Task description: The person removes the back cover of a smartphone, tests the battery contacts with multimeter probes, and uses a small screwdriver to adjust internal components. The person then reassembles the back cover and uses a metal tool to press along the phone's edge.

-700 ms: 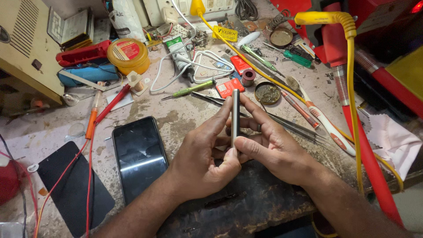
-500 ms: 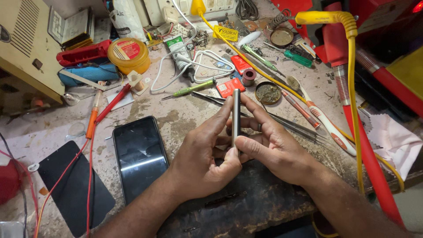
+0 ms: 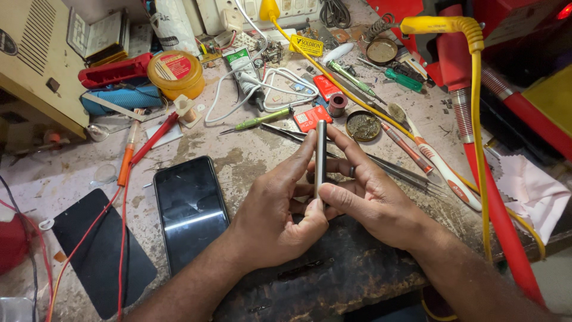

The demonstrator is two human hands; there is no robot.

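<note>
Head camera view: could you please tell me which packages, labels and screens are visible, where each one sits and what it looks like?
Phone: flat left of the left hand, dark blank screen.
Black panel: far left, flat, dark rectangle.
Round tub: upper left, yellow, red label on lid.
Yellow sticker: top centre, rectangular, dark print.
Tube: top centre, white and green.

A slim phone (image 3: 320,156), seen edge-on, shows as a narrow grey strip with a dark seam along it. It stands upright on its short end, long axis running away from the viewer, above the worn front part of the table (image 3: 250,161). Both hands grip it: left hand (image 3: 271,209), right hand (image 3: 372,200), fingertips pinching its two faces.
</note>
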